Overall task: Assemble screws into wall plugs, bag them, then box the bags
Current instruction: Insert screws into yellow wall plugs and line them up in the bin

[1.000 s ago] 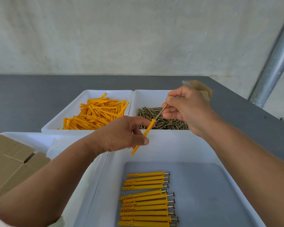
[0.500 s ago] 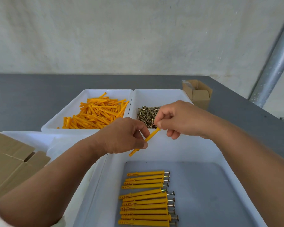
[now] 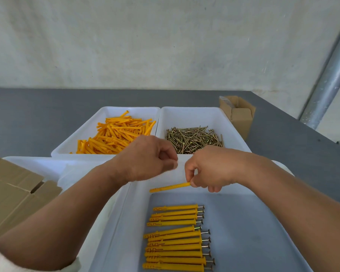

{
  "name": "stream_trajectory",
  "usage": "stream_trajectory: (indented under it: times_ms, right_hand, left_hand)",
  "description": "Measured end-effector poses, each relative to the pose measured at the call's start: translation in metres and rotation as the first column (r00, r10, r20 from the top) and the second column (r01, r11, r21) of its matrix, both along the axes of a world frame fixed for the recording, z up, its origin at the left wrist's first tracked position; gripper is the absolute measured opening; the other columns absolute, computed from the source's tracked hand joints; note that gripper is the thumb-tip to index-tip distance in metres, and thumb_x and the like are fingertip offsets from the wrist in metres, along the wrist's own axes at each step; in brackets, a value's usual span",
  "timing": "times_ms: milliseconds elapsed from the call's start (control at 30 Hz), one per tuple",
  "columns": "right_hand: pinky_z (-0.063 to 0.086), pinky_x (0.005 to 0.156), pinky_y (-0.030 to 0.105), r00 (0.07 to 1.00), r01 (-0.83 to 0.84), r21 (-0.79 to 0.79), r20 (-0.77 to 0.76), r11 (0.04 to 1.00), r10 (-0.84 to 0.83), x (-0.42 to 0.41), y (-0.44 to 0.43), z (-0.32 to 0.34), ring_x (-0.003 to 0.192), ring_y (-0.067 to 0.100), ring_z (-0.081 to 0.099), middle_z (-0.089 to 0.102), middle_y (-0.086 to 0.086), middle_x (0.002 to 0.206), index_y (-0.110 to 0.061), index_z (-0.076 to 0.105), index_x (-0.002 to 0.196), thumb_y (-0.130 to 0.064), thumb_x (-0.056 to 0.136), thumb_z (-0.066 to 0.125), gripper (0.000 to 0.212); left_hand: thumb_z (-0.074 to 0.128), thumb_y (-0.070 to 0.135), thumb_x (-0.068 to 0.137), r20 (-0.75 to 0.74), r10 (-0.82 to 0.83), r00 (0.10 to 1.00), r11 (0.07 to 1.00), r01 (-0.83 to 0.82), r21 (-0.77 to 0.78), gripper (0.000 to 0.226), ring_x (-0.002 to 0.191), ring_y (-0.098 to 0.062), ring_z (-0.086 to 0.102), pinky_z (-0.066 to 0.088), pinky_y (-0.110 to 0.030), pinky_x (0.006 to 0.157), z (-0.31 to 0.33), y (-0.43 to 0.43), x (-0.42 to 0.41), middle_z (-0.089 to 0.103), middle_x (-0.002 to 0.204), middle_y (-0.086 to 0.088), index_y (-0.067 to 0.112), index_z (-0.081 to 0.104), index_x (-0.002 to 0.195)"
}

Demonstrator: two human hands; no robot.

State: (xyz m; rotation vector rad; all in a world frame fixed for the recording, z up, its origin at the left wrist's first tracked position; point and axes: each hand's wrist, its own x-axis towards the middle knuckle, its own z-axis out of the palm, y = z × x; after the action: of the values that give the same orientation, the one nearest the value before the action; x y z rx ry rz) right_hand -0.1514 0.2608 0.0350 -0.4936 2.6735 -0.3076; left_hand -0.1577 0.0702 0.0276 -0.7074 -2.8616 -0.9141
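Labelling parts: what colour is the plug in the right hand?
Orange-yellow plug, pinched by the right hand; head view.

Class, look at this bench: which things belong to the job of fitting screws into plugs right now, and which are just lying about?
In use:
right hand holding a plug
left hand
loose plugs
screws
finished plugs in the near tray

Lying about:
small open carton
flat cardboard
metal post
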Motion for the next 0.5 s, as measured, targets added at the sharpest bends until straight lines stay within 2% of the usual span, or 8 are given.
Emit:
stream_trajectory:
  times_ms: [100,200,333,433,500]
  right_hand:
    - [0.052,0.054,0.015,0.999,-0.019,0.031,0.031,0.999,0.018,0.0,-0.003,-0.004,0.068,0.014,0.072,0.072,0.001,0.087,-0.022,0.068,0.104,-0.021,0.096,0.058,0.014]
    - [0.054,0.061,0.02,0.997,-0.037,0.077,0.068,0.996,0.032,0.001,-0.006,-0.011,0.069,0.017,0.07,0.071,0.003,0.086,-0.02,0.068,0.106,-0.02,0.095,0.057,0.015]
    - [0.058,0.063,0.025,0.994,-0.031,0.097,0.104,0.995,0.021,0.0,-0.008,-0.022,0.065,0.017,0.064,0.065,0.002,0.078,-0.019,0.069,0.102,-0.018,0.094,0.059,0.013]
    - [0.058,0.061,0.026,0.991,-0.041,0.126,0.129,0.991,0.024,0.0,-0.011,-0.027,0.064,0.019,0.065,0.07,0.008,0.086,-0.02,0.069,0.1,-0.019,0.093,0.059,0.012]
    - [0.059,0.062,0.029,0.99,-0.057,0.156,0.135,0.986,0.036,0.0,-0.012,-0.029,0.07,0.022,0.07,0.071,0.009,0.087,-0.022,0.069,0.102,-0.022,0.092,0.061,0.013]
  left_hand:
    - [0.069,0.023,0.082,-0.139,0.18,0.974,0.982,-0.17,0.081,0.009,0.067,0.003,0.06,0.042,-0.009,0.06,-0.001,-0.007,-0.008,0.065,0.064,0.018,0.028,0.071,0.076]
    - [0.065,0.024,0.084,-0.243,0.347,0.906,0.936,-0.349,0.037,0.008,0.073,-0.005,0.058,0.038,-0.014,0.061,-0.007,-0.017,-0.018,0.061,0.066,0.017,0.027,0.071,0.08]
    - [0.061,0.033,0.088,-0.229,0.472,0.852,0.865,-0.497,-0.069,0.015,0.092,-0.02,0.059,0.043,-0.029,0.073,-0.018,-0.033,-0.03,0.066,0.088,0.003,0.022,0.071,0.09]
    - [0.051,0.047,0.092,-0.179,0.523,0.833,0.807,-0.552,-0.212,0.032,0.089,-0.022,0.051,0.039,-0.032,0.074,-0.025,-0.041,-0.038,0.059,0.093,-0.002,0.021,0.07,0.096]
    - [0.039,0.054,0.095,-0.126,0.525,0.842,0.789,-0.537,-0.3,0.044,0.089,-0.022,0.048,0.038,-0.033,0.076,-0.028,-0.044,-0.041,0.061,0.098,-0.005,0.021,0.068,0.092]
